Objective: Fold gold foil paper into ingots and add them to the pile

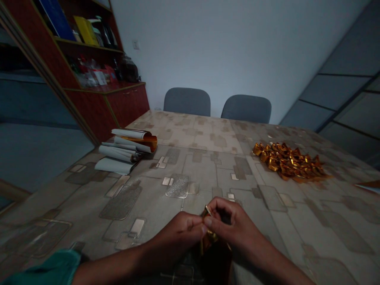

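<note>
Near the table's front edge, both my hands meet on a piece of gold foil paper [211, 238], partly folded, with a pale edge showing at its top. My left hand [185, 229] pinches it from the left between thumb and fingers. From the right, my right hand [230, 221] grips its upper part, thumb against the curled index finger. The lower part of the foil paper hangs in shadow below my hands, and its full shape is hidden. Farther right lies a cluster of folded gold foil pieces [289, 160], shiny and pointed, packed closely together.
At the table's left lies a stack of bent sheets [118, 152], pale outside and gold inside. Another gold-coloured sheet [369, 185] shows at the right edge. Two grey chairs [187, 101] stand behind the patterned table [202, 158]. A red-brown cabinet [124, 103] stands back left.
</note>
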### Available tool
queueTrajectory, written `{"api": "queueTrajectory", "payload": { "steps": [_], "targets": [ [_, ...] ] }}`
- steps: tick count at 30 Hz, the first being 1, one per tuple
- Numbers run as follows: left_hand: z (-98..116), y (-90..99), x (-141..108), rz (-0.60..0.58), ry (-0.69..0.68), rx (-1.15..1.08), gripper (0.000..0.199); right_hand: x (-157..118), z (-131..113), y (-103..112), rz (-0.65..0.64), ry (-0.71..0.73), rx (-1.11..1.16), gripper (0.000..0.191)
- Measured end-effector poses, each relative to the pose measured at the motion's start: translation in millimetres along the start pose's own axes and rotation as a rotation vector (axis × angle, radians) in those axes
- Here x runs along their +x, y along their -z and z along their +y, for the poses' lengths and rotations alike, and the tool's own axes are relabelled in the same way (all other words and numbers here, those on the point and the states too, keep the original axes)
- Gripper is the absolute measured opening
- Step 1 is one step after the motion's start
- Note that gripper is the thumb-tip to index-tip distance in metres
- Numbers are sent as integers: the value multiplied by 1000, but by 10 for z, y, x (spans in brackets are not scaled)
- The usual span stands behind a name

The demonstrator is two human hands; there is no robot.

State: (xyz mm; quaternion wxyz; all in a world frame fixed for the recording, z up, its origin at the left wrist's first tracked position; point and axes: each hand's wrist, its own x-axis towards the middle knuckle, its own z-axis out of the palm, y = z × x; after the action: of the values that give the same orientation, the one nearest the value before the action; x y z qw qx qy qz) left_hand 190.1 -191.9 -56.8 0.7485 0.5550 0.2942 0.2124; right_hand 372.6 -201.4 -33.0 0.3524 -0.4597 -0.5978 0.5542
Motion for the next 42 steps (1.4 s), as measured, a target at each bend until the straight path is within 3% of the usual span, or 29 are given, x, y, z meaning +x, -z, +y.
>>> {"api": "queueTrajectory", "payload": {
  "steps": [8, 19, 23, 28, 33, 42],
  "targets": [
    [1, -17, -18, 4, 24, 148, 46, -5, 111, -43, 32, 17, 31, 24],
    [-144, 26, 47, -141, 29, -201, 40, -9, 77, -44, 162, 75, -51, 26],
    [-121, 20, 57, -196, 25, -285, 36, 4, 63, -40, 147, 45, -24, 27],
    [-110, -2, 55, -148, 19, -305, 38, 32, 57, -22, 39, 42, -88, 25],
    [-104, -1, 46, -132, 21, -242, 36, 33, 97, 2, 59, 31, -119, 31],
    [-83, -33, 35, -185, 33, -259, 34, 61, 133, -17, 119, -41, 85, 54]
  ]
}}
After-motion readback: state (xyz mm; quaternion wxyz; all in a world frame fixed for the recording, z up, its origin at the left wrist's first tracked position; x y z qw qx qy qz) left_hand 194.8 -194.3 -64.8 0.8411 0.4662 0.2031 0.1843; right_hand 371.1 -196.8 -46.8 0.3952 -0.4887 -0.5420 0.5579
